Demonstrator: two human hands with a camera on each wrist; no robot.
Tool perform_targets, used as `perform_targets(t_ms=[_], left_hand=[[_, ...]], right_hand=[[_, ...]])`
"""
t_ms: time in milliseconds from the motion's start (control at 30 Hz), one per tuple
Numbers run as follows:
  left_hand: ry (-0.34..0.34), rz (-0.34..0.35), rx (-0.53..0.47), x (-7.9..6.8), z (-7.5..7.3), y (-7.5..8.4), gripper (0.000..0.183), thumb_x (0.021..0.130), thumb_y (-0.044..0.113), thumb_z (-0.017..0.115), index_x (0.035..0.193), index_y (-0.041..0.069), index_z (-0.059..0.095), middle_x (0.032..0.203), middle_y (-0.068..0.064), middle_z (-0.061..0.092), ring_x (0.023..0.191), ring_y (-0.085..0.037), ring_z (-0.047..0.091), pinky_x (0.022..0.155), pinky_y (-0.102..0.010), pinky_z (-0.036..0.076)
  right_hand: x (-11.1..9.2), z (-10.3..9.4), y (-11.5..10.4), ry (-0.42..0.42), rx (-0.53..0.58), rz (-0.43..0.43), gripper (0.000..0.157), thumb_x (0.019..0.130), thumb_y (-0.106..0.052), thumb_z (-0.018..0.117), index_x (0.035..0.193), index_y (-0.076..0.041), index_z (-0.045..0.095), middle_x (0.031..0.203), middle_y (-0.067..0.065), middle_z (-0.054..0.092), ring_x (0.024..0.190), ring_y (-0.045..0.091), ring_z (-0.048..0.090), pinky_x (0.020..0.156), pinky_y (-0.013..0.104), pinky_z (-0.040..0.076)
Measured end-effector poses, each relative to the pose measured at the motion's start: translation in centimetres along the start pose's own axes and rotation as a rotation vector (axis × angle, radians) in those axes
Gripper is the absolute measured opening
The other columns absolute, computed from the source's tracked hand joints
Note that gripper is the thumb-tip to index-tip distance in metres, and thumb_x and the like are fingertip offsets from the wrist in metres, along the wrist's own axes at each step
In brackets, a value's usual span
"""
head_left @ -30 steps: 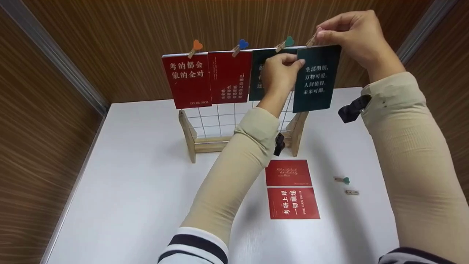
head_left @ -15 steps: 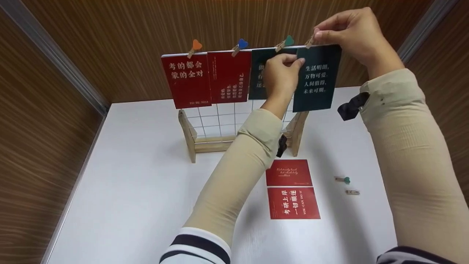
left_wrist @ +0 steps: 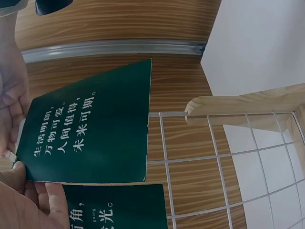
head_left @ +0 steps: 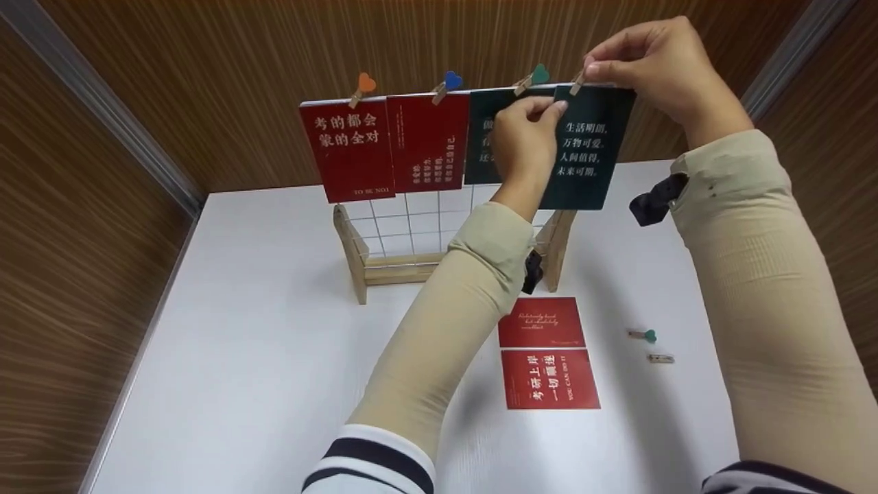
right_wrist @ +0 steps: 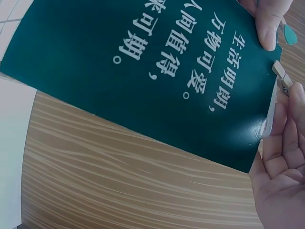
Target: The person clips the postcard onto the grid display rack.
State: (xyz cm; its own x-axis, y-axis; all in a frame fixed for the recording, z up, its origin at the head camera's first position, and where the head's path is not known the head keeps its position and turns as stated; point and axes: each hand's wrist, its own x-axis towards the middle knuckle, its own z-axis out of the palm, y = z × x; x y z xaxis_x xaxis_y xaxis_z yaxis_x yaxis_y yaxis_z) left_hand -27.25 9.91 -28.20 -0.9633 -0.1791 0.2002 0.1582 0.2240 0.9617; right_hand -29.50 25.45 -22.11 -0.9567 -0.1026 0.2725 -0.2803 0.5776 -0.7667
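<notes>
A dark green card with white characters hangs at the right end of the rack's top edge, partly over another green card. My left hand pinches its upper left edge between thumb and fingers. With thumb and fingertips, my right hand squeezes the end of a small wooden clothespin. In the right wrist view the tip of this clothespin overlaps the top edge of the card. The left wrist view shows the same card in front of the wire grid.
The wood-footed wire rack bears two red cards on the left. Orange, blue and green heart clothespins hold its cards. On the white table lie two more red cards, a green heart clothespin and another clothespin.
The front green card has shifted a little left, most clearly at its lower edge. The right hand and its clothespin have also moved slightly left; the left hand keeps its pinch.
</notes>
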Motion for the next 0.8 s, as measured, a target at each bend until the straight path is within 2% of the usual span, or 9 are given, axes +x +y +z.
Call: perform_targets(t_ms=[300,500,800], left_hand=[[0.024,-0.028,-0.003,0.3,-0.1,-0.2,0.020,0.087,0.027,0.068,0.103,0.017,0.075,0.092,0.008,0.069,0.079,0.001,0.057,0.069,-0.010,0.044],[0.029,-0.044,-0.006,0.5,-0.2,-0.6,0.020,0.086,0.028,0.068,0.102,0.018,0.075,0.090,0.011,0.068,0.078,0.003,0.056,0.069,-0.009,0.044],[0.038,0.011,0.003,0.5,-0.4,-0.8,0.020,0.086,0.026,0.070,0.102,0.015,0.075,0.090,0.008,0.070,0.078,0.002,0.058,0.071,-0.010,0.044]], right_hand=[[0.2,0.5,0.2,0.012,0.009,-0.029,0.029,0.084,-0.030,0.069,0.103,-0.009,0.074,0.093,0.000,0.066,0.083,0.014,0.061,0.085,0.024,0.049],[0.2,1.1,0.5,0.026,0.006,-0.046,0.027,0.085,-0.030,0.070,0.102,-0.010,0.074,0.095,0.000,0.065,0.081,0.014,0.059,0.080,0.021,0.050],[0.4,1.6,1.0,0.034,0.082,-0.047,0.029,0.084,-0.030,0.072,0.104,-0.010,0.073,0.092,0.001,0.066,0.080,0.015,0.060,0.074,0.019,0.050]])
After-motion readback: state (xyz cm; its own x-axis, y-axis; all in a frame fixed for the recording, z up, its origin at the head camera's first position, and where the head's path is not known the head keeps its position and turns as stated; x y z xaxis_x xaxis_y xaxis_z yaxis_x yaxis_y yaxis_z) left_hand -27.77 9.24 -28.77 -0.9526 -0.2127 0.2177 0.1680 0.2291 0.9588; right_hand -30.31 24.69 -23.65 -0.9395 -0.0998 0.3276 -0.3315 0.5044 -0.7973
